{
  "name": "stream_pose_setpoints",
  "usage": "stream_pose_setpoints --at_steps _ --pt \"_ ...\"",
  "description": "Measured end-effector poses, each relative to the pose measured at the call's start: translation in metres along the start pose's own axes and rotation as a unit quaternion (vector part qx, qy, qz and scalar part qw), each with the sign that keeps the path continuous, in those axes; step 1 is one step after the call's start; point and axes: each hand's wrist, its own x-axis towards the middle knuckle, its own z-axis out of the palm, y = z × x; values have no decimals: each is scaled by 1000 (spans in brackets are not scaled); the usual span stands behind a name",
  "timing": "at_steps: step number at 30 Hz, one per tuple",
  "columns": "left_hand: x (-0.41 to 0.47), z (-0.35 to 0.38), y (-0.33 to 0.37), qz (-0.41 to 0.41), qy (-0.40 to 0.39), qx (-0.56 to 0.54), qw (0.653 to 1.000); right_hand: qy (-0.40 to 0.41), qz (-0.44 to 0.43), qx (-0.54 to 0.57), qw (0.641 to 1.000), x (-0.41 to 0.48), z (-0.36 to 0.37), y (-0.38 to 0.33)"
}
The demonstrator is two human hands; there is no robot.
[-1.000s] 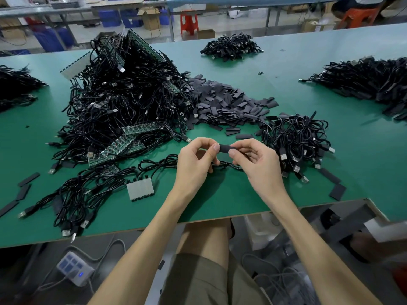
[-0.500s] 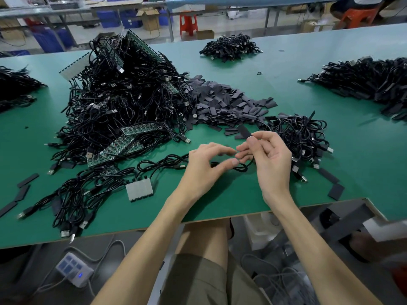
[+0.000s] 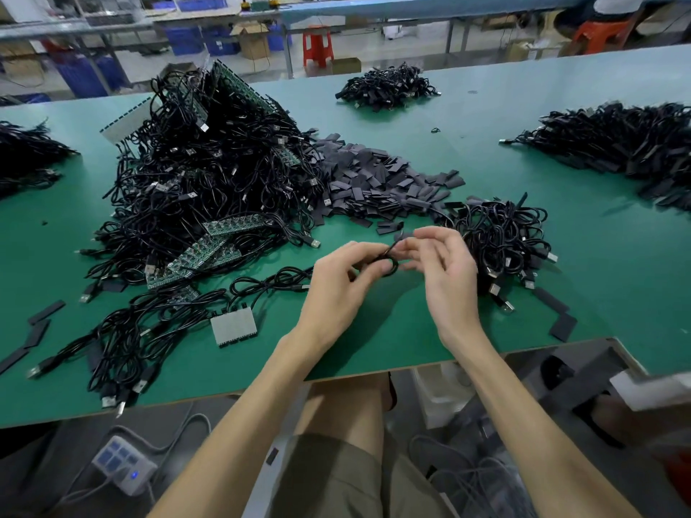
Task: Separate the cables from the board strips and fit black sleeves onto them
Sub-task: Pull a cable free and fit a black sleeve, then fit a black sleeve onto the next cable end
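both hands up over the near edge of the green table (image 3: 598, 256), 1 black cable (image 3: 390, 264) between them. l hand (image 3: 336, 282) pinches it w/ thumb + forefinger. r hand (image 3: 445, 278) has fingertips curled onto the same cable, which makes a small loop betw the 2 hands. can't tell if a sleeve is on it.

cable heaps on the table: 5.
- big heap (image 3: 209, 181), left of centre, w/ green board strips (image 3: 232, 224) in it. approx 3 strips lie flat at its near edge, more stand up at the back, can't count those.
- small heap (image 3: 501, 237) just beside the r hand.
- far heap (image 3: 387, 86).
- right heap (image 3: 617, 143).
- left-edge heap (image 3: 26, 158).

also 1 loose bunch (image 3: 123, 342) front left, and 1 small grey board piece (image 3: 233, 325) touching it.

1 pile of black sleeves (image 3: 374, 181) betw the big heap and the small heap. loose sleeves: 3 at front left (image 3: 37, 332), 2 at front right (image 3: 562, 326).

under the table: 1 power strip (image 3: 123, 465) on the floor. 1 red stool (image 3: 317, 44) far back.
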Motion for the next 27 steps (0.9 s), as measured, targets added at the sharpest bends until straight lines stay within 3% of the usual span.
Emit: stream_pose_setpoints --at_steps 5,10,15,19,23,27 --pt "29 -3 26 -26 27 -93 995 -107 30 -87 990 -4 5 5" --pt "65 19 56 -53 24 -154 986 -159 61 -114 979 -7 6 -1" --pt "96 59 69 -94 -47 -128 986 -173 61 -202 962 -6 7 -7" --pt "97 70 60 -170 -119 -166 964 -182 78 -210 957 -4 5 -4" --pt "90 49 44 -130 -104 -117 979 -193 56 -182 962 -4 4 -2" --pt "83 9 26 -83 -60 39 994 -184 63 -133 972 -5 5 1"
